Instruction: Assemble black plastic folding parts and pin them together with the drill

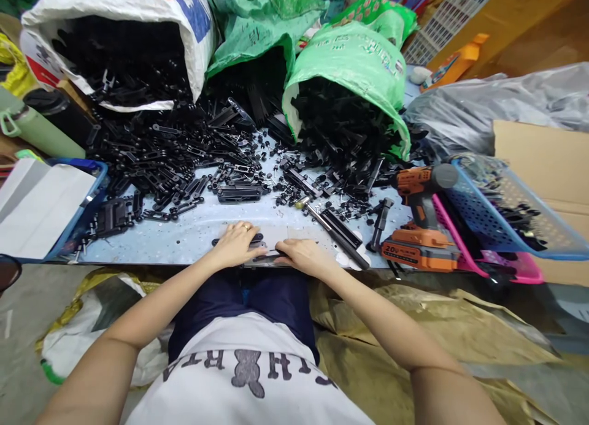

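At the front edge of the bench, my left hand point(237, 246) is closed over a black plastic link part point(258, 237), whose ends stick out on both sides of the fingers. Just to its right, my right hand point(304, 254) is closed, with thumb and fingertips together by the tip of the left thumb. Whatever lies between the right fingers is too small or hidden. Under both hands is a flat grey plate point(271, 232). A hammer point(331, 232) with a dark handle lies right of my right hand. Ahead sits a small stack of black link parts point(239, 194).
Black parts point(156, 152) and small screws point(276, 173) cover the back of the bench. Behind them are a white sack point(193, 38) and a green sack point(350, 57). An orange cordless drill point(421, 235) and a blue basket point(529, 210) stand right; a blue tray point(94, 195) is left.
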